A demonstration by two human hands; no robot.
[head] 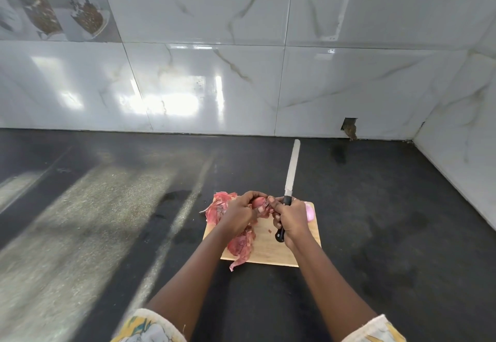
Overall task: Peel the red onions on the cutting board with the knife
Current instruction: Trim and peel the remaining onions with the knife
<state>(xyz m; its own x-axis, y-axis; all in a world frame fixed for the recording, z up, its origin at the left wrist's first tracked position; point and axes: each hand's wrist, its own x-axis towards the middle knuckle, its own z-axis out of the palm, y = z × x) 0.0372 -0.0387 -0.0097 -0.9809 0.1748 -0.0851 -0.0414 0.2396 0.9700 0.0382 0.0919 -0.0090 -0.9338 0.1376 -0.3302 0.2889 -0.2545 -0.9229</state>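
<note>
My left hand [239, 214] is closed around a red onion [258, 202] held just above the wooden cutting board [268, 247]. My right hand [291, 219] grips the black handle of a long knife [292, 170], blade pointing away towards the wall, while its thumb and fingertips pinch the onion's skin. Behind my right hand, a peeled pale pink onion [310, 213] rests on the board's far right corner. Loose red onion skins [240, 245] lie piled on the board's left side, and more skins [220, 203] sit at its far left corner.
The board lies on a dark stone counter [375, 221]. A glossy marble-tiled wall [241, 86] runs along the back and the right side. Sunlight streaks cross the counter on the left.
</note>
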